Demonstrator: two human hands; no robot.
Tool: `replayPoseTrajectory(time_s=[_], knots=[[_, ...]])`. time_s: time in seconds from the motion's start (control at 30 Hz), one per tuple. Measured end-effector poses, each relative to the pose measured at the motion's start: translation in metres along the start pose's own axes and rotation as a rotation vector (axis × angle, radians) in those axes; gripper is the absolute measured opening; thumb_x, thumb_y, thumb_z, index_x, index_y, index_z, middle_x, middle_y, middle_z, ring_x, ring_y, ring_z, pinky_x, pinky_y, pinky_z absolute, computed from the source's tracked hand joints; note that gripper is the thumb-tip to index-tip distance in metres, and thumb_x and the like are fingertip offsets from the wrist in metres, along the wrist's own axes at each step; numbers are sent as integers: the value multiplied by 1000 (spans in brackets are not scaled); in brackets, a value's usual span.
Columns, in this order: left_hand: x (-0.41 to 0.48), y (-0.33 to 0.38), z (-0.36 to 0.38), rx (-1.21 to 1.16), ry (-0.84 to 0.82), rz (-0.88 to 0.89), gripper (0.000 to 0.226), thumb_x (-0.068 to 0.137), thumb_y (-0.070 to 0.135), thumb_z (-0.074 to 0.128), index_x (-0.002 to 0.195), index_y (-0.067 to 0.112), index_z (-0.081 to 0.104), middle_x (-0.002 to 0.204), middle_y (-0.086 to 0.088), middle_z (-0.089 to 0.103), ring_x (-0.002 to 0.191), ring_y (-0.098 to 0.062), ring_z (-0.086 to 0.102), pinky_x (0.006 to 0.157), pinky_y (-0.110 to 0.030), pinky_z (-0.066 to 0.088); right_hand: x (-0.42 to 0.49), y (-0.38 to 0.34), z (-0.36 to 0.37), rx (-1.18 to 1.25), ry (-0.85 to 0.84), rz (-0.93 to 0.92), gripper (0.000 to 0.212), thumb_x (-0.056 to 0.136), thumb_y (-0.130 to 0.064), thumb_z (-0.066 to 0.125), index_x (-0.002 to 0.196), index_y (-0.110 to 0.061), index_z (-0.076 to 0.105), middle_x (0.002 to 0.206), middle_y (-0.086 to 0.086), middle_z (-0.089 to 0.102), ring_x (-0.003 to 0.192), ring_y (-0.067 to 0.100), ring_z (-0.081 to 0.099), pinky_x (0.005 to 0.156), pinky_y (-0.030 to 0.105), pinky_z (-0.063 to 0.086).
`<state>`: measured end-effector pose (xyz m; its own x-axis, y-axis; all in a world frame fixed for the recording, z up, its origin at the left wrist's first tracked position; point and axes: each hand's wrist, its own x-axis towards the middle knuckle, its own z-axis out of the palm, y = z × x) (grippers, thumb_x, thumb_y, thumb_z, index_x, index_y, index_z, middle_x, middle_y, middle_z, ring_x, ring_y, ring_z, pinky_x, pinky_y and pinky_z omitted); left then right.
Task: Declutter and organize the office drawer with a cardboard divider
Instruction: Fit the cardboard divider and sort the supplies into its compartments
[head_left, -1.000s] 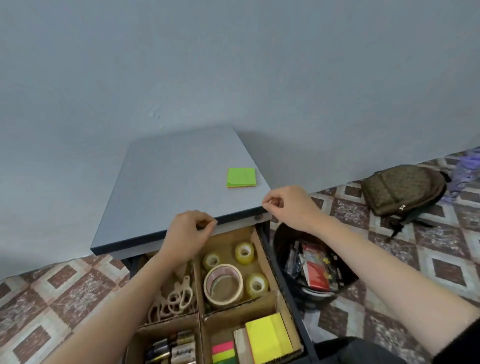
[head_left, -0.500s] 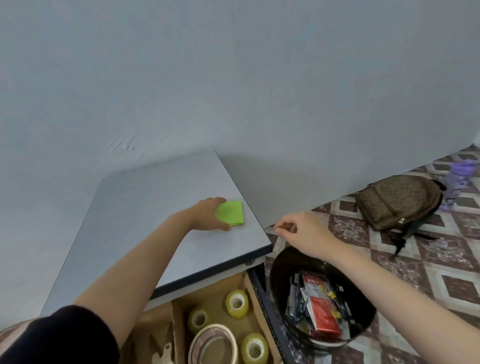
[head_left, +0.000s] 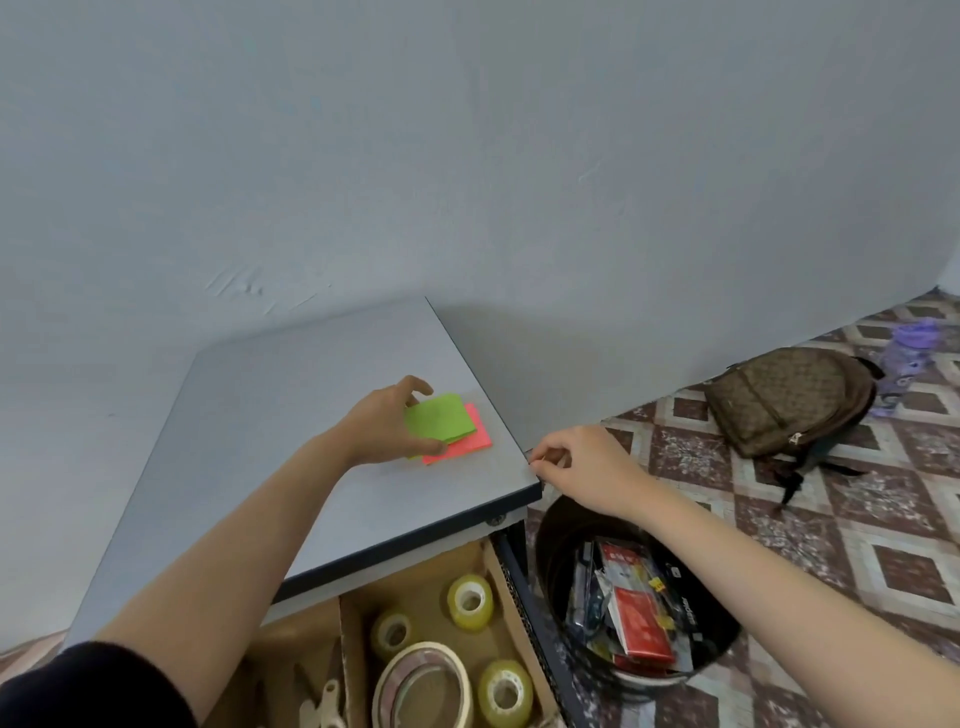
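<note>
On the grey desk top (head_left: 291, 415), my left hand (head_left: 387, 426) grips a green sticky-note pad (head_left: 440, 419), lifted at an angle off a pink pad (head_left: 470, 442) that lies flat beneath it. My right hand (head_left: 582, 462) is pinched shut at the desk's right front corner; whether it holds anything I cannot tell. Below, the open drawer shows the cardboard divider (head_left: 349, 660) with several tape rolls: a small yellow roll (head_left: 470, 601), a large beige roll (head_left: 423, 688). Scissors (head_left: 324, 701) lie in the left compartment.
A black bin (head_left: 623, 608) full of discarded packaging stands on the tiled floor right of the drawer. A brown backpack (head_left: 784, 400) and a purple bottle (head_left: 906, 353) lie against the wall at the right. The wall rises right behind the desk.
My left hand went from the drawer's front edge up to the green pad and has lifted it, uncovering a pink pad. My right hand stayed pinched near the desk corner. The view tilted up.
</note>
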<state>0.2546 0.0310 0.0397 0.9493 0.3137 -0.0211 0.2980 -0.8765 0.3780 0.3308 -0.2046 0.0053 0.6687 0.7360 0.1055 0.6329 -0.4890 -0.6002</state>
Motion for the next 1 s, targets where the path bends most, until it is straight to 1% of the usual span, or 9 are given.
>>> replayPoseTrajectory(time_s=[0.07,0.2,0.27,0.4,0.5,0.6,0.8,0.93,1.0], knots=[[-15,-7,-6,-63,21,-17,68,73,35,78,129,22,42,120,-3,54,108,-19,51,86,-25,38,4,-10,-1,-14,-22,-13,19,91,-22,59,102,-15,72,99,-1,70,85,9,58,80,22,46],[-51,-23,-11,-114,-2,-50,72,70,42,79,128,24,41,114,1,53,107,-17,53,89,-25,40,24,-28,-4,-110,-8,-60,15,87,-19,61,94,-16,74,96,-4,70,72,2,51,60,10,34],[-69,-32,-11,-142,-20,-71,78,63,49,78,128,26,41,114,3,53,107,-16,52,88,-24,39,40,-36,-4,-157,12,-81,18,83,-19,64,99,-18,72,99,-3,68,72,4,49,57,9,31],[-100,-49,-14,-185,-40,-103,84,49,63,73,121,34,40,116,4,53,108,-12,51,91,-23,38,71,-48,5,-27,-44,-46,55,77,-11,70,129,-16,54,125,6,58,100,14,53,86,24,42],[-114,-57,-15,-199,-36,-101,90,37,72,60,117,37,37,116,5,53,109,-12,52,97,-25,39,86,-58,10,3,-219,1,84,73,-9,76,144,-16,33,145,10,41,129,22,44,104,32,38],[-121,-65,-14,-189,-18,-98,88,38,72,61,116,37,38,116,7,54,112,-12,52,96,-24,39,92,-63,15,-122,-342,23,96,71,-11,80,148,-16,23,149,9,35,134,24,38,104,29,34],[-127,-69,-1,-38,77,-73,102,38,72,72,126,29,46,124,11,58,117,-10,52,92,-24,37,89,-68,15,-255,-314,-21,88,67,-21,83,142,-16,37,139,6,47,125,23,44,98,28,35],[-128,-63,0,38,99,-92,116,25,82,49,130,33,43,128,14,57,118,-15,50,91,-27,37,85,-74,19,-283,-329,-58,99,65,-30,85,147,-14,30,144,4,41,131,21,38,101,25,30],[-127,-62,1,89,73,-85,117,25,83,48,132,35,41,129,14,56,116,-17,49,91,-29,38,84,-74,21,-267,-339,-51,98,66,-27,84,147,-15,29,143,6,42,130,21,38,101,26,30]])
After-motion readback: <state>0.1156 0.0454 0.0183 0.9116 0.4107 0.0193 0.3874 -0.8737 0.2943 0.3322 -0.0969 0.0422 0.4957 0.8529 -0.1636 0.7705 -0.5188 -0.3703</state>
